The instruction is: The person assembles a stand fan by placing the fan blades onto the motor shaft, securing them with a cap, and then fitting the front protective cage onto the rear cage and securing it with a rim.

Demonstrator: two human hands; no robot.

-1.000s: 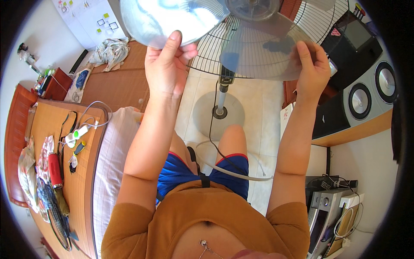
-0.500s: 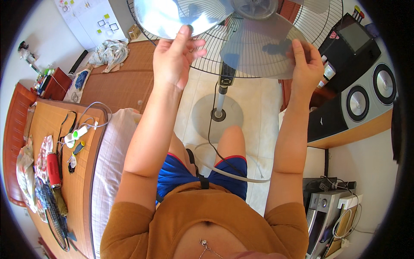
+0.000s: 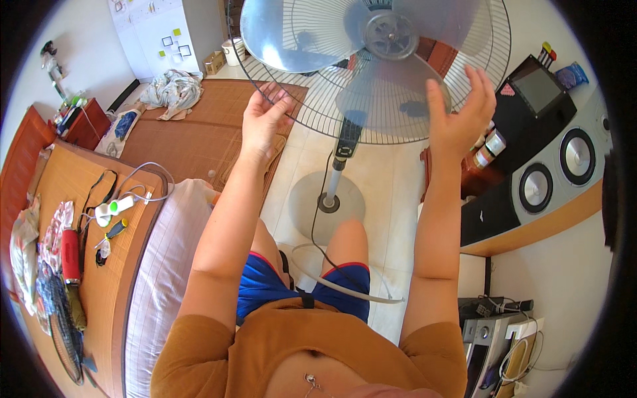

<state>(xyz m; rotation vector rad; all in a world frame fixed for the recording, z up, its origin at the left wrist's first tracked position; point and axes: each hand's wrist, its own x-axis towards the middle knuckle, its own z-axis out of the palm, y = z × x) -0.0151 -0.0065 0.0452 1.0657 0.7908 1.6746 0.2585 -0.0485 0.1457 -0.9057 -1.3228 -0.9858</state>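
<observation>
Matting (image 3: 106, 285) of fine brown slats covers the bed at the left of the frame, bearing a smooth red cylinder (image 3: 70, 255) and a glossy white-and-green power strip (image 3: 114, 209). Right of it, bedding (image 3: 169, 245) hangs in soft, pale, checked folds; above, a crumpled cloth (image 3: 172, 93) lies at the upper left.

Farther right, the left hand (image 3: 267, 119) is partly curled, thumb and fingers at the lower-left rim of a wire guard (image 3: 312, 99); whether it grips the rim cannot be told.

The fan (image 3: 388, 33) fills the upper middle of the frame. Its blades (image 3: 285, 40) are broad, rounded and see-through, smoky grey, the left one catching bright glare, with thin dark wires radiating behind them. They meet at a round, ribbed, translucent hub (image 3: 391, 38). Below are a dark neck (image 3: 348, 139), a smooth silvery pole (image 3: 334, 179) and a flat grey disc base (image 3: 305, 199) on pale glossy tiles (image 3: 395, 179).

The right hand (image 3: 461, 116) is open and empty, fingers spread, its thumb near the lower blade's right edge. At far right, a speaker (image 3: 557, 142) shows round silver cones in black rings.
</observation>
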